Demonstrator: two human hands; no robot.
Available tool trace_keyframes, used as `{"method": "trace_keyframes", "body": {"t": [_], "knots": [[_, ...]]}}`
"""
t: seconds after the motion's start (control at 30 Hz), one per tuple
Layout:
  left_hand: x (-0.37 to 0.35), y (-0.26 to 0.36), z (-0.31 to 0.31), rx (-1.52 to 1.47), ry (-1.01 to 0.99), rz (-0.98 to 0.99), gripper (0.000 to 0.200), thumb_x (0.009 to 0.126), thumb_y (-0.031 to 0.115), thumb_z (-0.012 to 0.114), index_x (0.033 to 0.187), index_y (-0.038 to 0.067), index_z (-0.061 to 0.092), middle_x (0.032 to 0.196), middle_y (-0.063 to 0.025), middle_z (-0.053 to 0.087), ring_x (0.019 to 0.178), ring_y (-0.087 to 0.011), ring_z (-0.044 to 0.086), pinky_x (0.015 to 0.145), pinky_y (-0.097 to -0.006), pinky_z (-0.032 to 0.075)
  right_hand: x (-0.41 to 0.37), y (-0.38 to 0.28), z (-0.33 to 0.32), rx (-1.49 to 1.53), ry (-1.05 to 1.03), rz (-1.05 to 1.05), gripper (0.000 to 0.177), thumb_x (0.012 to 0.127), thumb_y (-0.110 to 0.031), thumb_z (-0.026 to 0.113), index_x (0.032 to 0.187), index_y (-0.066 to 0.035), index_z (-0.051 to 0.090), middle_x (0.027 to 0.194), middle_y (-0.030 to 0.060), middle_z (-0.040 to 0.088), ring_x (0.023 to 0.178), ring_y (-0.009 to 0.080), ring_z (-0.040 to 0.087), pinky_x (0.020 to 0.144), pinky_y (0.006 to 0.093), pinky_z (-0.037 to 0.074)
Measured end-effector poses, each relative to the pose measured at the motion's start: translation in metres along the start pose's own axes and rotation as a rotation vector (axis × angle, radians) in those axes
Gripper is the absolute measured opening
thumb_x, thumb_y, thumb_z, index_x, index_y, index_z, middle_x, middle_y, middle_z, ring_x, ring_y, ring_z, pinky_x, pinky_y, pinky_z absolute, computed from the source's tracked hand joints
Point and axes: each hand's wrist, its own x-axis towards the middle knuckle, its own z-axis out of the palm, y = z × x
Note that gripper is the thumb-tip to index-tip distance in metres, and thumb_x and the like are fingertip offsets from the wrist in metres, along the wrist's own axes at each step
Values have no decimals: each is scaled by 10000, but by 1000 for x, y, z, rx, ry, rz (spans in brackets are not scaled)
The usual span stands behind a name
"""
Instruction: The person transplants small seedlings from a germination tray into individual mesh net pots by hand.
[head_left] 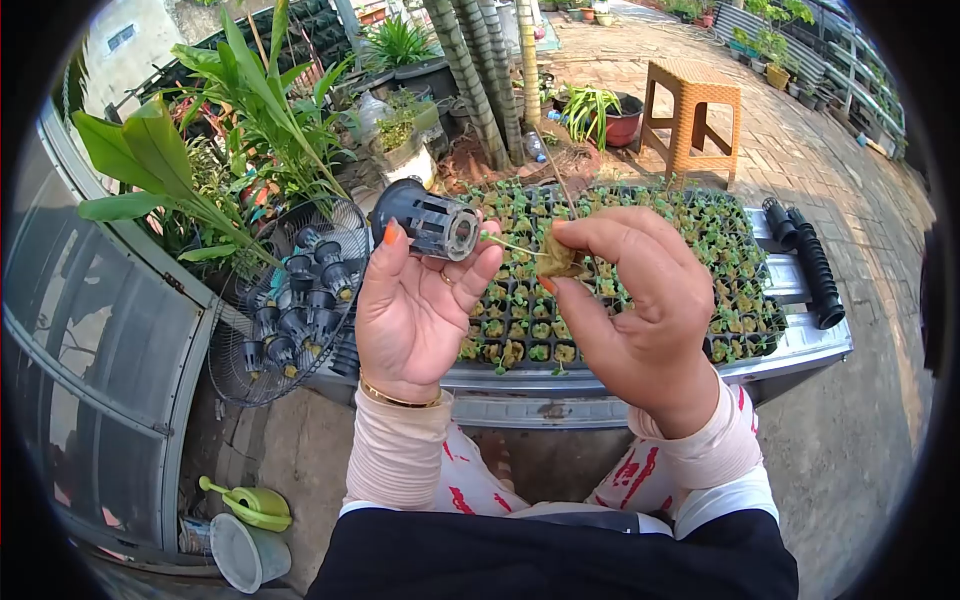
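Note:
My left hand (412,325) is palm up, with its fingers curled round a black net pot (425,218). The pot lies on its side, its slotted base turned to the right. Between the thumb and forefinger of my right hand (650,300) is a small brownish growing plug (562,258). A thin pale seedling stem (515,244) runs left from the plug to the pot's base. A thin brown stick (562,178) rises behind the right fingertips. Below both hands spreads a black seedling tray (515,325) filled with small green sprouts in plugs.
To the left, a wire basket (222,345) holds several black net pots (300,325). Stacked black pots (818,270) lie right of the tray on the metal table (800,345). A wicker-pattern stool (695,110) stands behind. A green watering can (258,507) and grey bucket (248,555) are lower left.

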Motion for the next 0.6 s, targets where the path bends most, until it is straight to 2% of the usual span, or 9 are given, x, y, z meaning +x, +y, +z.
{"method": "trace_keyframes", "body": {"t": [0.03,0.1,0.33,0.43,0.5,0.6], "knots": [[-1,0,-3,-3,3,-1,383,936,255,490,1195,-25,454,1131,-235,567,1104,-370,539,946,-467,469,-1,0,1,-1,-4,2,311,603,58,678,901,-2,616,827,133,594,748,290,587,656,353,470],[-2,1,-9,-31,-125,-10,470,944,277,466,1256,-64,380,1237,-287,466,1199,-397,445,990,-490,427,-2,-1,1,1,-8,-21,318,596,61,678,901,0,612,822,131,587,736,290,581,641,354,463],[-2,-8,-13,24,-75,1,457,944,279,463,1243,-60,398,1243,-288,462,1171,-405,472,974,-494,437,-5,4,-2,-20,-27,-70,338,587,83,657,911,9,599,818,132,573,724,296,567,631,364,447],[0,-12,-10,15,-92,-3,452,945,278,459,1237,-62,403,1240,-295,461,1162,-408,480,971,-494,440,-5,7,-5,-71,-40,-76,325,600,88,686,911,14,630,816,122,603,734,255,592,635,318,471],[1,-14,-3,114,-15,6,356,945,243,468,1188,-17,475,1132,-207,579,1117,-375,530,948,-468,465,-5,9,-5,-68,-53,-66,324,598,90,686,908,14,630,813,120,600,729,256,590,631,318,470],[1,-18,-1,116,-29,-10,357,946,246,464,1187,-17,479,1137,-204,579,1116,-370,532,951,-464,462,-5,10,-5,-50,-30,-66,324,598,90,685,908,12,632,810,119,599,721,253,588,627,317,469]]}}
